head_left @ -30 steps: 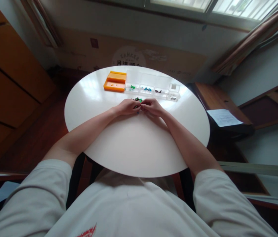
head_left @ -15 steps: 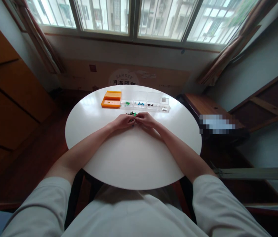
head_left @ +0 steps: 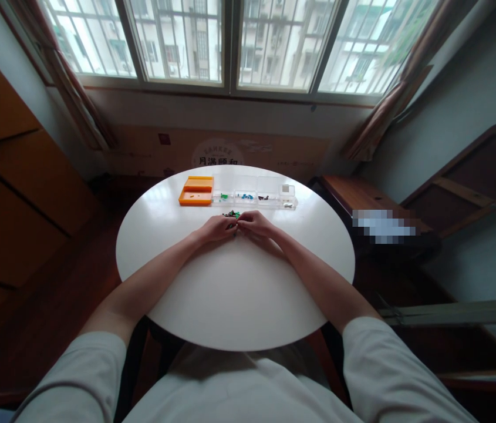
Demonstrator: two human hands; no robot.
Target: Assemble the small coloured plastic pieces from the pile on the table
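Both my hands meet over the middle of the white round table, fingertips close together. My left hand [head_left: 220, 228] lies with its fingers curled at the near side of a small pile of green and dark pieces [head_left: 232, 214]. My right hand [head_left: 254, 222] has its thumb and fingers pinched at the pile's right edge. What either hand holds is too small to make out. Behind the pile stands a row of clear plastic boxes [head_left: 254, 205] with small green, blue, dark and whitish pieces sorted in them. At the row's left end, an orange box [head_left: 195, 202] holds a few tiny orange bits.
The round white table [head_left: 234, 299] reaches close to my body. A brown wooden cabinet [head_left: 357, 197] stands to the right of it, with a blurred-out patch on top. A printed cardboard panel [head_left: 274, 153] leans under the barred window.
The whole view has tilted up a little, so the table and boxes sit lower in the picture. My hands stay together at the pile with only slight finger movement.
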